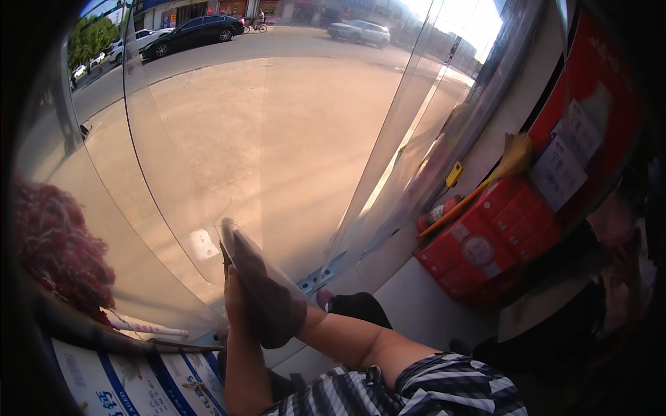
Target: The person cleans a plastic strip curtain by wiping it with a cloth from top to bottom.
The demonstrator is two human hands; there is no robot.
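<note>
Before me hangs a curtain of clear plastic strips (312, 156) across a doorway. My right hand is wrapped in or covered by a dark cloth (273, 307), so its fingers are hidden; a glove or mitt cannot be ruled out. The cloth lies against a clear plastic strip (278, 273), whose edge catches the light. My left hand (232, 294) is raised upright at the left side of the cloth and strip, seemingly gripping them there. Most of its fingers are out of sight behind the dark cloth.
A red string mop (65, 249) stands at left, above printed cartons (140, 382). At right are red boxes (473, 244), a broom (510, 158) and another person's dark clothing (556, 317). Outside lie pavement and a road with a black car (195, 34). A metal floor track (322, 273) crosses the threshold.
</note>
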